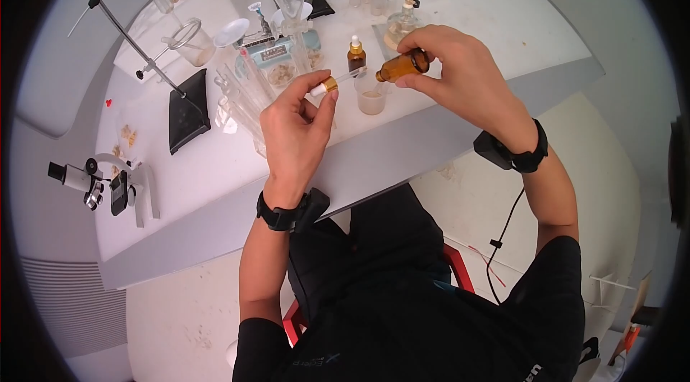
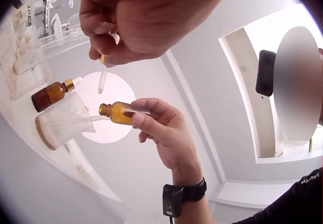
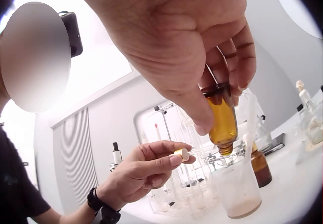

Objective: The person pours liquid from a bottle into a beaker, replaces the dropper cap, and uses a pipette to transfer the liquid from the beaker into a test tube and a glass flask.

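My left hand [image 1: 295, 134] pinches a dropper [image 1: 328, 86] by its gold collar and white bulb, the glass tube pointing right. In my right hand [image 1: 467, 73] is an uncapped amber glass bottle [image 1: 404, 66], tipped with its neck downward. The bottle's mouth hangs over a translucent plastic cup [image 3: 237, 193] near the table edge. A little brownish matter lies at the cup's bottom, and a pale rod [image 3: 251, 133] leans in it. Just behind the cup stands a second amber bottle [image 1: 356, 58], capped with its own white-bulbed dropper.
Clear test tubes [image 1: 241, 91] stand left of my left hand. Behind are a light-blue balance [image 1: 269, 53] and a retort stand [image 1: 190, 105]. A microscope [image 1: 79, 179] is at far left. An alcohol lamp [image 1: 404, 21] sits behind my right hand.
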Demonstrator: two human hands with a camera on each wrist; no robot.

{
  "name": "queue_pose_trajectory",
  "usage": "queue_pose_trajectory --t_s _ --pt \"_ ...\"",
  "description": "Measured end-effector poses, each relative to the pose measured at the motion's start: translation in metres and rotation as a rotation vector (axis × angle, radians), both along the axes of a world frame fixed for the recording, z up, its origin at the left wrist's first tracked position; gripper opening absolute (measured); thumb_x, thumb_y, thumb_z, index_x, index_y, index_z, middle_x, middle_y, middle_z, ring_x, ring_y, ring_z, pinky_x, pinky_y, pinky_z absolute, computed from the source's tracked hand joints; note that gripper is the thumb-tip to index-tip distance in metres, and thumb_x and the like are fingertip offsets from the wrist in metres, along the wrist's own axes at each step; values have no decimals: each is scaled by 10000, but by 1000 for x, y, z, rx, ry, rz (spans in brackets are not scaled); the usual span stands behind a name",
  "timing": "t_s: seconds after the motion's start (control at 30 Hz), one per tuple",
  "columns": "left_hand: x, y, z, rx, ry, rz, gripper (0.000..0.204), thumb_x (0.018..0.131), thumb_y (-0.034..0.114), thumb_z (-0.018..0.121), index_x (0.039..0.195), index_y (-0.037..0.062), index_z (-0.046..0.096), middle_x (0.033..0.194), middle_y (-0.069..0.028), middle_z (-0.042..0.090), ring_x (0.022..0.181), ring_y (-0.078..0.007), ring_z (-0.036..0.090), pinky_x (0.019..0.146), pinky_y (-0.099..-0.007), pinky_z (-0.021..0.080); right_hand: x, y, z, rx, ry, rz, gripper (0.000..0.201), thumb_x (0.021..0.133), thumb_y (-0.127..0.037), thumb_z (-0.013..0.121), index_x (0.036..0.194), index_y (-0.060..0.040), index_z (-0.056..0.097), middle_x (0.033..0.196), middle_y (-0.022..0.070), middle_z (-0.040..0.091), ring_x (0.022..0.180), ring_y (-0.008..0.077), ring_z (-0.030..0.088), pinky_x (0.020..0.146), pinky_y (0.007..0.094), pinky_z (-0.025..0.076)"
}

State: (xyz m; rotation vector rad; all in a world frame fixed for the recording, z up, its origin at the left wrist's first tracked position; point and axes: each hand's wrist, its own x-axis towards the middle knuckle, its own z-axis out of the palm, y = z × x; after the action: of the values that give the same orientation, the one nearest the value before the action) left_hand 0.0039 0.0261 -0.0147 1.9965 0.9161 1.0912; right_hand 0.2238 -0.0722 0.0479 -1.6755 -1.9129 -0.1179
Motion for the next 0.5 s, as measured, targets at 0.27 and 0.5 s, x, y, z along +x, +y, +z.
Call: queue_pose_trajectory --t_s 0.27,0.5 --pt "-2 -1 -2 -81 -95 -50 253 932 96 704 1171 15 683 690 26 609 532 -12 472 504 -192 354 4 -6 -24 21 351 -75 302 784 -136 813 1005 -18 644 865 81 668 770 193 623 654 304 497" --pt "1 -3 -1 -60 -38 -24 238 939 115 698 1152 9 687 587 48 542 508 -14 448 493 -201 322 10 -7 -55 99 642 -117 313 803 -158 834 1021 -26 653 894 30 687 791 89 605 676 226 502"
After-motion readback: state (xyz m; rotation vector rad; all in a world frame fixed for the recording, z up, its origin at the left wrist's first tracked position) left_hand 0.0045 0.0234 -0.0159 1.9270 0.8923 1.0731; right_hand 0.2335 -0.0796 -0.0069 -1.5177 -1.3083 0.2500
